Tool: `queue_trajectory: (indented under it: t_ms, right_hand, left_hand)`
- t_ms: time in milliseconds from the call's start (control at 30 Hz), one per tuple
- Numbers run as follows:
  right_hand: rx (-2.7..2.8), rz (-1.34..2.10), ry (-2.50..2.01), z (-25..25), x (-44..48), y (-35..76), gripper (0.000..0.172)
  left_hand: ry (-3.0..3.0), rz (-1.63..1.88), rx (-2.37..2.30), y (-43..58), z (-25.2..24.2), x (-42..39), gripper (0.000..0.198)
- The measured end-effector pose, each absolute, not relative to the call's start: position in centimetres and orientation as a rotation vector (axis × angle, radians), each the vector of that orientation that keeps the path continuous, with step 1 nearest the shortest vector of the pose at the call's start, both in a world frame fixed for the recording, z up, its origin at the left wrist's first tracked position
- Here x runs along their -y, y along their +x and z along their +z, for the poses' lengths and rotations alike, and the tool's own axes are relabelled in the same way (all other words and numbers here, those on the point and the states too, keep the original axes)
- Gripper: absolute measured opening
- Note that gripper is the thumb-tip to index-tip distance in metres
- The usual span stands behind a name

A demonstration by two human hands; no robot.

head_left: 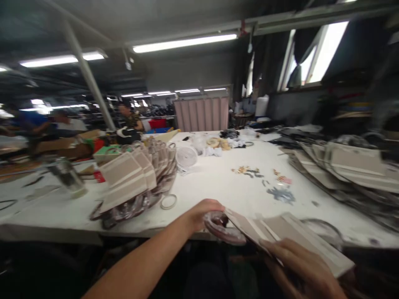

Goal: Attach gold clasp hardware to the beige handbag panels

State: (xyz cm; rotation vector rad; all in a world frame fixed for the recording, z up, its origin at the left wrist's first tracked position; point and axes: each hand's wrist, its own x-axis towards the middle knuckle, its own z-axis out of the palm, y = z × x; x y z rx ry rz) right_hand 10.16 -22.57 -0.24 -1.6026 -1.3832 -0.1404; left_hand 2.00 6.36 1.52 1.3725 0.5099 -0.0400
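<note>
My left hand grips the ring handle of a beige striped bag piece at the near edge of the white table. From below, my right hand holds the same bag piece at the lower right. The piece lies tilted across the table edge between both hands. The view is blurred by motion.
A stack of beige bag pieces with ring handles sits at the left, another pile at the right. Small metal fittings, a white tape roll and a loose ring lie mid-table. People sit at the far left.
</note>
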Motion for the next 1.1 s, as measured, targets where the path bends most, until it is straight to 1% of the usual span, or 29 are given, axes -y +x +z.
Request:
queue_trajectory:
  t_ms: [67, 100, 133, 200, 233, 300, 400, 467, 533, 600, 667, 700, 733, 833, 933, 1000, 1100]
  right_hand:
    - [1.170, -0.054, -1.611, 2.6, 22.6, 11.5, 0.025]
    - [1.018, 0.030, -1.610, 4.0, 22.6, 12.0, 0.024]
    - [0.882, 0.141, -1.583, 5.2, 22.6, 12.6, 0.027]
    - [0.650, 0.343, -1.444, 6.7, 22.4, 13.5, 0.037]
    - [0.569, 0.418, -1.356, 7.1, 22.3, 13.9, 0.041]
    - [0.453, 0.471, -1.207, 7.1, 21.9, 14.9, 0.044]
    - [0.334, 0.415, -1.146, 6.3, 21.1, 16.2, 0.047]
    - [0.293, 0.379, -1.181, 5.8, 20.8, 16.8, 0.053]
    - [0.330, 0.320, -1.265, 5.6, 20.9, 16.9, 0.059]
    - [0.463, 0.193, -1.390, 5.6, 21.2, 16.8, 0.069]
    - [0.606, 0.018, -1.520, 5.8, 21.5, 16.5, 0.083]
    - [0.645, -0.068, -1.574, 5.9, 21.6, 16.4, 0.087]
    - [0.654, -0.142, -1.619, 6.0, 21.7, 16.4, 0.086]
    - [0.604, -0.238, -1.686, 6.2, 21.7, 16.7, 0.072]
    - [0.555, -0.177, -1.642, 6.0, 21.8, 17.2, 0.062]
    - [0.516, -0.113, -1.536, 5.5, 21.8, 17.5, 0.054]
    - [0.426, -0.005, -1.333, 4.7, 21.8, 18.1, 0.051]
  left_hand:
    - [1.407, 0.031, -0.431, 2.3, 2.4, -6.8, 0.031]
    - [1.424, 0.090, -0.398, 2.3, 3.0, -6.9, 0.034]
    - [1.446, 0.162, -0.362, 2.2, 3.7, -6.8, 0.036]
    - [1.512, 0.320, -0.261, 1.7, 5.3, -6.2, 0.032]
    - [1.527, 0.354, -0.190, 1.4, 6.0, -5.8, 0.031]
    - [1.502, 0.324, -0.037, 0.8, 7.2, -4.6, 0.038]
    - [1.421, 0.198, 0.067, 1.0, 8.0, -2.7, 0.050]
    - [1.430, 0.230, -0.016, 1.6, 8.0, -1.6, 0.055]
    - [1.449, 0.337, -0.132, 2.3, 7.8, -0.7, 0.050]
    - [1.413, 0.421, -0.199, 2.9, 7.6, -0.1, 0.042]
    - [1.337, 0.442, -0.209, 3.2, 7.6, 0.3, 0.043]
    - [1.297, 0.441, -0.210, 3.2, 7.7, 0.4, 0.044]
    - [1.267, 0.441, -0.213, 3.3, 7.7, 0.6, 0.046]
    - [1.215, 0.510, -0.238, 3.5, 7.9, 1.0, 0.046]
    - [1.171, 0.552, -0.262, 4.0, 8.1, 1.4, 0.043]
    - [1.141, 0.542, -0.278, 4.2, 8.2, 1.7, 0.042]
    - [1.100, 0.535, -0.313, 4.6, 8.3, 2.1, 0.038]
